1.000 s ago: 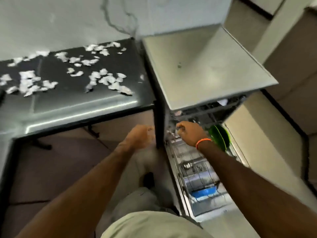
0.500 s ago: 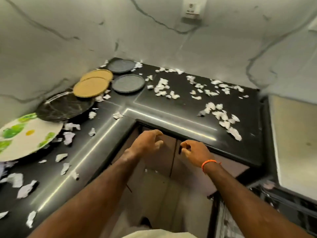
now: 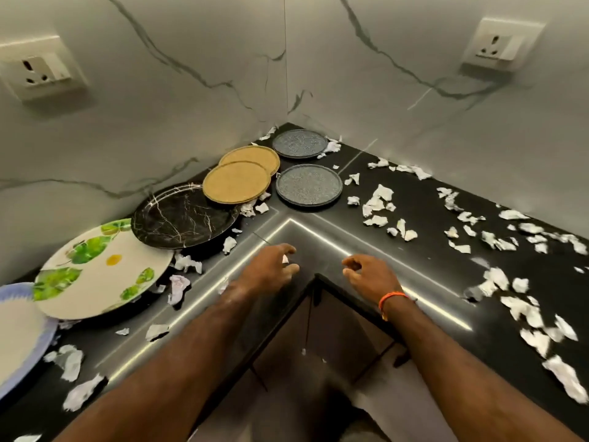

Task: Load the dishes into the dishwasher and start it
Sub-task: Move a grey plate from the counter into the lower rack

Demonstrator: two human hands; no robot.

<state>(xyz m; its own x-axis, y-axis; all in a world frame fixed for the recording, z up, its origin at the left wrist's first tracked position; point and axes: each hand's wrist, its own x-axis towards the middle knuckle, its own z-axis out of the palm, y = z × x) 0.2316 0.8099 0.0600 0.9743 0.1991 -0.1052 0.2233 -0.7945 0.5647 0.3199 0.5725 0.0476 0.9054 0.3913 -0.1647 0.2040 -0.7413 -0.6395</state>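
Plates lie along the black corner counter (image 3: 414, 237): two grey ones (image 3: 308, 185) (image 3: 299, 143) in the corner, two tan ones (image 3: 236, 182) overlapping, a black marbled plate (image 3: 183, 215), a white plate with green leaves (image 3: 102, 269) and a white plate with a blue rim (image 3: 19, 333) at the far left. My left hand (image 3: 271, 269) and my right hand (image 3: 371, 275) hover over the counter's inner corner, fingers loosely curled, holding nothing. The dishwasher is out of view.
Torn white paper scraps (image 3: 382, 202) litter the counter, thickest on the right arm. Marbled walls carry two sockets (image 3: 500, 46) (image 3: 38, 70). Cabinet doors (image 3: 334, 330) sit below the counter corner.
My view swung left from the open dishwasher to the counter corner. Both hands left the rack and moved up and forward over the counter edge, toward the plates.
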